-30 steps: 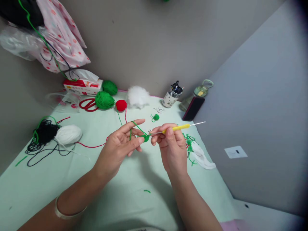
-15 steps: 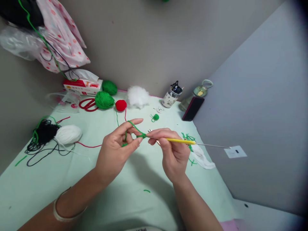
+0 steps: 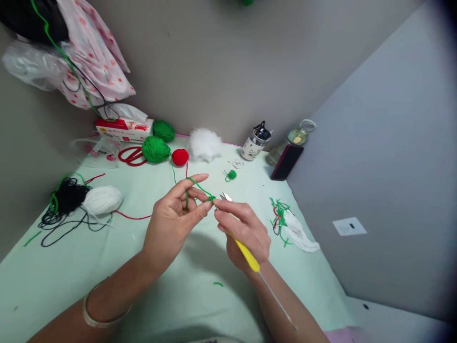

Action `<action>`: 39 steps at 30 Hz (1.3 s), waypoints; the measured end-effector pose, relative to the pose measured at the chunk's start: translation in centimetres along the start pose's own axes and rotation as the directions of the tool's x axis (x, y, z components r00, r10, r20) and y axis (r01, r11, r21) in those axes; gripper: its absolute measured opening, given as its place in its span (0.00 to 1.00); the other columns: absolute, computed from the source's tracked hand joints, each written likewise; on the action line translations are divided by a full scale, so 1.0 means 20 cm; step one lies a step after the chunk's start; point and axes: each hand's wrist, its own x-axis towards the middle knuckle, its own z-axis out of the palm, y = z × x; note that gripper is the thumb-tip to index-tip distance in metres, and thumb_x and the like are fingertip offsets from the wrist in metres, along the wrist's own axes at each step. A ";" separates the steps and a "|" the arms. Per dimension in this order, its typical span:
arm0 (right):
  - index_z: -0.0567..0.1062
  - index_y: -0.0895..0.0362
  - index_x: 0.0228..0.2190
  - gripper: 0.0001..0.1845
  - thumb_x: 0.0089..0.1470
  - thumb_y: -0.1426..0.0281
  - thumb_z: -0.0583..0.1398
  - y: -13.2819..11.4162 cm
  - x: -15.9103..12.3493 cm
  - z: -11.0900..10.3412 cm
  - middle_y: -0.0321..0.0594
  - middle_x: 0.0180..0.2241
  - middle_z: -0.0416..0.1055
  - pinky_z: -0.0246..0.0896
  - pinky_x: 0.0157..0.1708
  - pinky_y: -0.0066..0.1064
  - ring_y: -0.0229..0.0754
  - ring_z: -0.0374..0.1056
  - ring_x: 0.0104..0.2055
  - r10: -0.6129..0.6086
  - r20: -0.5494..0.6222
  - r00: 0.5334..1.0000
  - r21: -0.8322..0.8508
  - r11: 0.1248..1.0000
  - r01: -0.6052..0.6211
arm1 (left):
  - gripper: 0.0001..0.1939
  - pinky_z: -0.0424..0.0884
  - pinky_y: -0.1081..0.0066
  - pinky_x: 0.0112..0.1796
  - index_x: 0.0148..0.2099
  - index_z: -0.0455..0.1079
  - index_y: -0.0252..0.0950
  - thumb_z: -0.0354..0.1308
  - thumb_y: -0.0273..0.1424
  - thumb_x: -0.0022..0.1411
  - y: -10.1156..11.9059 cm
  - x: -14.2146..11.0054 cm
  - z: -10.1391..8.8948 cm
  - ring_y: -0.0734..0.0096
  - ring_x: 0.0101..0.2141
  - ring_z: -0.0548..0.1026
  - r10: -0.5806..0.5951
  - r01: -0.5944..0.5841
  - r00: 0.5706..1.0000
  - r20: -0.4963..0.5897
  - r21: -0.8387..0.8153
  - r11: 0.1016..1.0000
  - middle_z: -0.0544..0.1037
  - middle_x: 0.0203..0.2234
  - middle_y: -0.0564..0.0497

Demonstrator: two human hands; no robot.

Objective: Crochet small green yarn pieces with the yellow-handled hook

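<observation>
Between the thumb and a finger of my left hand (image 3: 174, 212) is a small piece of green crochet work (image 3: 211, 198). Green yarn (image 3: 198, 185) runs from it up over my raised left index finger. My right hand (image 3: 246, 233) grips a crochet hook (image 3: 248, 252) by its yellow handle; the hook's tip is at the green piece, partly hidden by my fingers. The hook's long metal end points down toward my right forearm. Just behind my right fingertips, the silver blades of small scissors (image 3: 225, 196) show on the table.
Green yarn balls (image 3: 156, 149), a red ball (image 3: 180, 157), white stuffing (image 3: 205, 144) and red-handled scissors (image 3: 132, 156) lie at the back. White yarn (image 3: 103, 199) and a black tangle (image 3: 69, 195) are left. A pen jar (image 3: 252, 147), phone (image 3: 287, 162) and yarn scraps (image 3: 281, 214) are right.
My right hand has turned, so the hook's rear end swung from pointing right to pointing down toward me. The left hand keeps almost the same place with the green piece.
</observation>
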 end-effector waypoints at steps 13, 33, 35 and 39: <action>0.84 0.47 0.40 0.10 0.67 0.68 0.60 -0.03 0.13 -0.03 0.38 0.34 0.79 0.72 0.30 0.37 0.41 0.73 0.30 0.457 -0.025 0.889 0.459 0.795 -0.396 | 0.23 0.66 0.79 0.23 0.57 0.78 0.40 0.71 0.28 0.59 0.01 0.05 -0.04 0.86 0.21 0.62 -0.194 0.254 0.951 0.241 -0.251 0.934 0.72 0.31 0.57; 0.83 0.52 0.31 0.10 0.60 0.60 0.68 0.02 0.18 -0.05 0.35 0.28 0.77 0.71 0.28 0.30 0.35 0.71 0.25 0.685 0.218 0.695 0.748 0.340 -0.569 | 0.23 0.66 0.80 0.24 0.56 0.80 0.42 0.73 0.30 0.58 -0.02 0.04 -0.06 0.90 0.18 0.56 -0.220 0.353 0.893 0.393 -0.307 0.884 0.71 0.30 0.58; 0.84 0.52 0.33 0.08 0.60 0.61 0.67 0.02 0.17 -0.04 0.36 0.31 0.79 0.72 0.30 0.30 0.36 0.73 0.28 0.647 0.231 0.727 0.733 0.376 -0.567 | 0.23 0.66 0.79 0.25 0.55 0.80 0.45 0.74 0.30 0.57 -0.03 0.03 -0.04 0.86 0.22 0.66 -0.183 0.277 0.927 0.326 -0.269 0.922 0.72 0.31 0.57; 0.85 0.50 0.39 0.06 0.63 0.66 0.65 -0.01 0.13 -0.02 0.38 0.38 0.81 0.74 0.36 0.32 0.39 0.76 0.35 0.588 0.147 0.795 0.621 0.571 -0.537 | 0.21 0.68 0.78 0.29 0.54 0.81 0.47 0.74 0.33 0.58 -0.05 0.02 -0.01 0.80 0.28 0.71 -0.135 0.181 0.963 0.235 -0.189 0.965 0.72 0.31 0.56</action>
